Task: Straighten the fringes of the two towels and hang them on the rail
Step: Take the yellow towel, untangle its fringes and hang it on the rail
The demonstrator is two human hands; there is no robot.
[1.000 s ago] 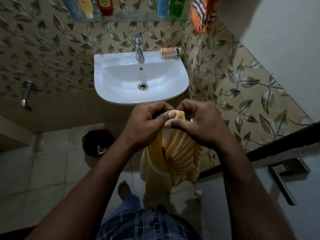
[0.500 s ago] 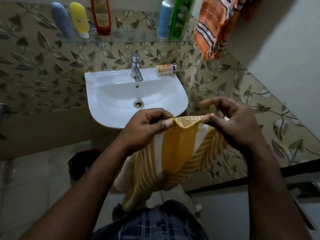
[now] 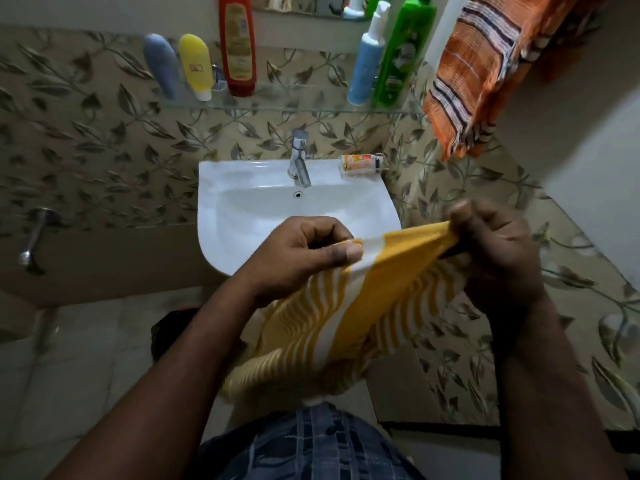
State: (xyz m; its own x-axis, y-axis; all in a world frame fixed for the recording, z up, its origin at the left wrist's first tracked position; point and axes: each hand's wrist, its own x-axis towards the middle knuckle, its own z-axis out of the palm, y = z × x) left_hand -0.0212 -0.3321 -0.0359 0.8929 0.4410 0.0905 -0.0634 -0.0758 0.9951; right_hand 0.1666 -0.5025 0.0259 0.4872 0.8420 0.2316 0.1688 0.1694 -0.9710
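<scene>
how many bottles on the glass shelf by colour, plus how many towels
grey bottle: 1
yellow bottle: 1
red bottle: 1
blue bottle: 1
green bottle: 1
towels: 2, the yellow towel and the orange towel
total: 7

We look down on a yellow-and-white striped cloth towel (image 3: 346, 313), its top edge stretched between both hands in front of the white ceramic basin (image 3: 242, 216). The left hand (image 3: 304, 251) pinches one end, thumb over curled fingers. The right hand (image 3: 498, 258) (somewhat blurred) grips the other end, and the rest of the cloth hangs below. Up at the right we see an orange towel with dark and white stripes (image 3: 478, 74) hanging, fringed edge lowest. Above the chrome tap (image 3: 299, 161), a glass shelf (image 3: 294, 105) carries a red bottle (image 3: 237, 43), a yellow tube (image 3: 195, 64), a green bottle (image 3: 401, 53) and a blue pump bottle (image 3: 365, 60).
</scene>
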